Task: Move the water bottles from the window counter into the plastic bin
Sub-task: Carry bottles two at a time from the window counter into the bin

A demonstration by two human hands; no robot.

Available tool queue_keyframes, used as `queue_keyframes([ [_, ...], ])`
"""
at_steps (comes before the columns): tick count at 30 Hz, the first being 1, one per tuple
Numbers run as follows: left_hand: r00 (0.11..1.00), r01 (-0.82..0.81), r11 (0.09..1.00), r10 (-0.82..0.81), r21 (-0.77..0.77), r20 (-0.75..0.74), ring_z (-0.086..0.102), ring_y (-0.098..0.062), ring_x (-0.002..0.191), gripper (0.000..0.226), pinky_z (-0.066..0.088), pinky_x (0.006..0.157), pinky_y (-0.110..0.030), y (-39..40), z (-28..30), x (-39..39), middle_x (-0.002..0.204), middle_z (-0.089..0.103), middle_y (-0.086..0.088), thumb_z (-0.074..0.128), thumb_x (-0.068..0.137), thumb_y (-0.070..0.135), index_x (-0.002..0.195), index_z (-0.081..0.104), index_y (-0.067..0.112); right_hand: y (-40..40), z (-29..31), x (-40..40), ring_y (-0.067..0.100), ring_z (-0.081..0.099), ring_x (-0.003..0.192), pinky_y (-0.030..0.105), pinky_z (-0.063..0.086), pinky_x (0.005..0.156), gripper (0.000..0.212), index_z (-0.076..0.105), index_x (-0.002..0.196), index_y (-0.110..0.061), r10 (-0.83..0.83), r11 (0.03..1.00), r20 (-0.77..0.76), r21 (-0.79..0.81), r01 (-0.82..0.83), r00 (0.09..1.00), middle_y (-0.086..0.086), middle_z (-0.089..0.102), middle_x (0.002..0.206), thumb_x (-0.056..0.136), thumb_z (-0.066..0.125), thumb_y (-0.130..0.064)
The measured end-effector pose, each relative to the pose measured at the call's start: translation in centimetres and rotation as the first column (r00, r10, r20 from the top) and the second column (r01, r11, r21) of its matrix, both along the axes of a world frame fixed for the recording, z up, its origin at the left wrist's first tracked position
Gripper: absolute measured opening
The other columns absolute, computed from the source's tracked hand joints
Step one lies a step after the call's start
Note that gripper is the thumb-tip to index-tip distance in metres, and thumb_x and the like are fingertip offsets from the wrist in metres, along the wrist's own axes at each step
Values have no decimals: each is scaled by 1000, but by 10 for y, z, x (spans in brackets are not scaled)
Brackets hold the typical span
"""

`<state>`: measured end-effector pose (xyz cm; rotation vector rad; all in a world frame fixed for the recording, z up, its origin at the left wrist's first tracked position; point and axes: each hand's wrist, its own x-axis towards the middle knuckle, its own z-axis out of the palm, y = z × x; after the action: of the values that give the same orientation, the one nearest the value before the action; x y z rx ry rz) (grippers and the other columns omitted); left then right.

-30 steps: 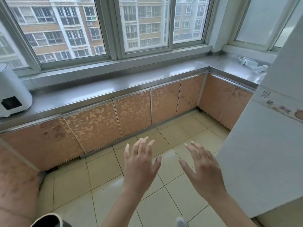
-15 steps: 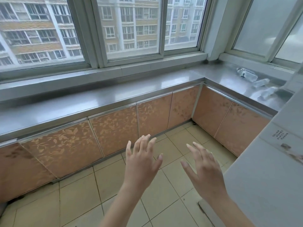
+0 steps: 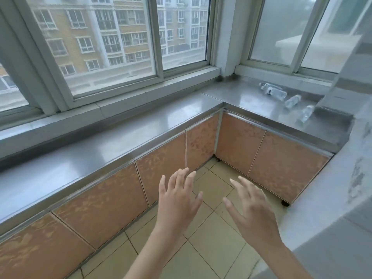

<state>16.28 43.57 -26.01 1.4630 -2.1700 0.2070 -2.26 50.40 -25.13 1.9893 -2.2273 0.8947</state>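
Observation:
Three clear water bottles lie on their sides on the steel window counter (image 3: 251, 101) at the far right: one with a dark label (image 3: 272, 91), a smaller one (image 3: 292, 101) beside it, and a third (image 3: 306, 114) nearest the white appliance. My left hand (image 3: 179, 200) and my right hand (image 3: 251, 206) hover low over the floor tiles, fingers spread, holding nothing. Both are well short of the bottles. No plastic bin is in view.
A tall white appliance (image 3: 342, 178) fills the right edge and hides part of the counter. The L-shaped counter runs under the windows above orange cabinet doors (image 3: 161, 158). Beige floor tiles (image 3: 211, 248) lie below my hands.
The view has swung right and closer to the corner; the bottles are now more fully in sight and the white machine at the left is gone. My hands stay open in the same pose.

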Motion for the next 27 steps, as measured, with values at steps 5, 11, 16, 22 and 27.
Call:
queue_keyframes([
  [5, 997, 73, 997, -73, 15, 23, 65, -23, 119, 55, 46, 100, -57, -92, 7, -3, 128, 67, -2, 42, 85, 48, 123, 68, 17, -73, 4, 0, 9, 33, 124, 46, 42, 101, 58, 53, 131, -25, -81, 997, 27, -6, 82, 996, -3, 49, 139, 86, 36, -57],
  [11, 986, 162, 987, -162, 14, 27, 64, -24, 120, 54, 45, 101, -57, -175, 1, -34, 128, 67, -2, 42, 87, 48, 124, 67, 17, -142, -2, -23, 13, 38, 126, 44, 35, 107, 59, 52, 132, -25, -155, 987, 26, 37, 154, 988, -3, 48, 140, 87, 35, -59],
  [16, 976, 219, 975, -219, 43, 10, 63, -23, 121, 53, 45, 101, -57, -237, -11, -85, 130, 67, -1, 43, 86, 47, 124, 66, 18, -197, -14, -67, 16, 41, 128, 45, 36, 106, 58, 52, 133, -25, -206, 977, 19, 64, 205, 978, -3, 48, 140, 88, 36, -58],
  [22, 966, 254, 963, -256, 88, 19, 62, -23, 124, 53, 45, 103, -56, -315, -21, -157, 131, 66, 0, 42, 87, 47, 126, 66, 18, -276, -29, -134, 15, 38, 130, 46, 35, 107, 60, 50, 134, -26, -240, 965, 50, 118, 233, 969, -4, 45, 142, 87, 33, -59],
  [27, 966, 255, 961, -258, 104, 15, 61, -22, 125, 55, 43, 105, -55, -377, -18, -214, 132, 66, 0, 41, 87, 48, 127, 65, 18, -336, -24, -190, 18, 42, 128, 46, 36, 106, 60, 51, 133, -25, -251, 959, 31, 143, 244, 968, -2, 48, 140, 87, 34, -59],
])
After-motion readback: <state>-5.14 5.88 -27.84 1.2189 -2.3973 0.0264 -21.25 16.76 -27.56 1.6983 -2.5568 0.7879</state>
